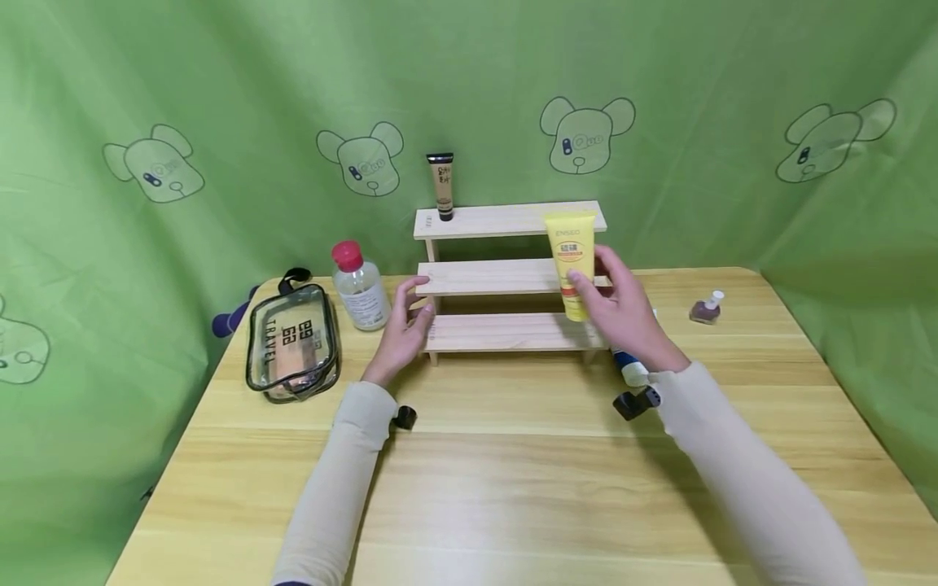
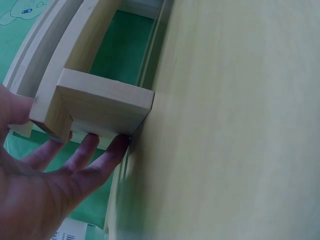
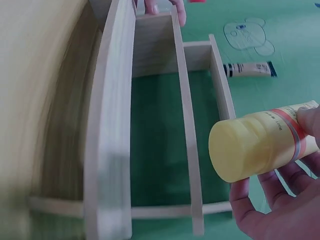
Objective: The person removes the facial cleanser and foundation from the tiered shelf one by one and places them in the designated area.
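Observation:
A three-step wooden rack (image 1: 506,332) stands toward the back of the table. My right hand (image 1: 623,305) grips a yellow squeeze tube (image 1: 570,244) upright, cap down, in front of the rack's right part. In the right wrist view, its wide yellow cap (image 3: 227,152) points toward the rack, with the thumb and fingers around the tube body. At the rack's left end, my left hand (image 1: 401,330) rests against it. Its spread fingers (image 2: 87,152) touch the side panel in the left wrist view. A black-capped beige tube (image 1: 443,189) stands on the top step's left end.
Left of the rack stand a clear bottle (image 1: 362,297) with a red cap and a transparent travel pouch (image 1: 289,346). A blue and white tube (image 1: 630,368) lies partly hidden beneath the right forearm. Farther right is a nail polish bottle (image 1: 706,309). Green curtain (image 1: 484,98) hangs behind the table.

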The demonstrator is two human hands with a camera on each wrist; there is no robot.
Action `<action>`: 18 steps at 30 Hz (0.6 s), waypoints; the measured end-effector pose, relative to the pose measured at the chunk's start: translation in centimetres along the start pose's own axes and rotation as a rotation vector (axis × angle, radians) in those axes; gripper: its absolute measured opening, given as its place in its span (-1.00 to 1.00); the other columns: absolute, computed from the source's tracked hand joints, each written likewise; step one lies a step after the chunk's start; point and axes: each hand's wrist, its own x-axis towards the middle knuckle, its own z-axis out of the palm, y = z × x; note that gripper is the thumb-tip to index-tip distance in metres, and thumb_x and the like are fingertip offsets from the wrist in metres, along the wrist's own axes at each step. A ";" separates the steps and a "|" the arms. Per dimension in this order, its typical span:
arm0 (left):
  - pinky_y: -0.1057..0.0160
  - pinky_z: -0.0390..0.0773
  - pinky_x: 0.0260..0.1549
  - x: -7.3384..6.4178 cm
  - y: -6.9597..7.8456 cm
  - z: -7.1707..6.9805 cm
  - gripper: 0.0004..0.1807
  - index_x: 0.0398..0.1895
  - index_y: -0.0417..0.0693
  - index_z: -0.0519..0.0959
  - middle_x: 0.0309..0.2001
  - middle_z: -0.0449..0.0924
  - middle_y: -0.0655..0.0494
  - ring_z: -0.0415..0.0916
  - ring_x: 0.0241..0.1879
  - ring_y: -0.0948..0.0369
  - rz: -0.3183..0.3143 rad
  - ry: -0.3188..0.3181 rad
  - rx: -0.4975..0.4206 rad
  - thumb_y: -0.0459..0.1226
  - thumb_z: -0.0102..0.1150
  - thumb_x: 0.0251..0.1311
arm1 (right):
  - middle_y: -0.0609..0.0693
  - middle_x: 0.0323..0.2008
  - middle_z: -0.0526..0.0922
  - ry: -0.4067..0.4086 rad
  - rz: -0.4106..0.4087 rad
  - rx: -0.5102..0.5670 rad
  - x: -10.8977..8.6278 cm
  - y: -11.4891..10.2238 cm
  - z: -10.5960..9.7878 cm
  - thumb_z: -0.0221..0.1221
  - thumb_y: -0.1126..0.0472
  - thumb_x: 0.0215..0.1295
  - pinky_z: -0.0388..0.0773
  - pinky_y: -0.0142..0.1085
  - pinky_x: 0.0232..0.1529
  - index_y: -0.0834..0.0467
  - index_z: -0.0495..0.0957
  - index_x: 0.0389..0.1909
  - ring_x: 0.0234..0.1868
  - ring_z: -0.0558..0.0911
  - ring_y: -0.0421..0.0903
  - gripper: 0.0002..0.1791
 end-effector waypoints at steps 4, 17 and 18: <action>-0.23 0.59 0.36 -0.1 0.0 0.0 -0.46 0.58 0.18 0.27 0.49 0.38 -0.22 0.54 0.37 -0.29 -0.014 0.003 0.009 -0.36 0.01 0.65 | 0.26 0.27 0.61 0.016 0.014 -0.038 -0.8 1.1 -1.0 0.09 0.07 0.72 0.61 -0.61 0.00 0.13 0.34 0.60 0.16 0.58 -0.03 -0.45; -0.24 0.58 0.38 0.1 -0.2 0.1 -0.46 0.59 0.15 0.27 0.51 0.36 -0.22 0.49 0.40 -0.40 -0.007 -0.002 -0.002 -0.36 -0.01 0.66 | 0.27 0.36 0.58 0.036 0.092 -0.065 -2.9 3.4 -4.0 0.08 -0.02 0.73 0.57 -0.70 -0.02 0.14 0.34 0.62 0.18 0.54 -0.28 -0.40; -0.24 0.58 0.37 0.1 -0.1 0.1 -0.46 0.59 0.16 0.27 0.51 0.35 -0.22 0.49 0.40 -0.40 -0.009 -0.002 0.001 -0.36 -0.01 0.66 | 0.27 0.36 0.58 0.038 0.093 -0.066 -3.1 3.6 -4.2 0.08 -0.02 0.73 0.56 -0.71 -0.01 0.15 0.34 0.63 0.18 0.53 -0.32 -0.39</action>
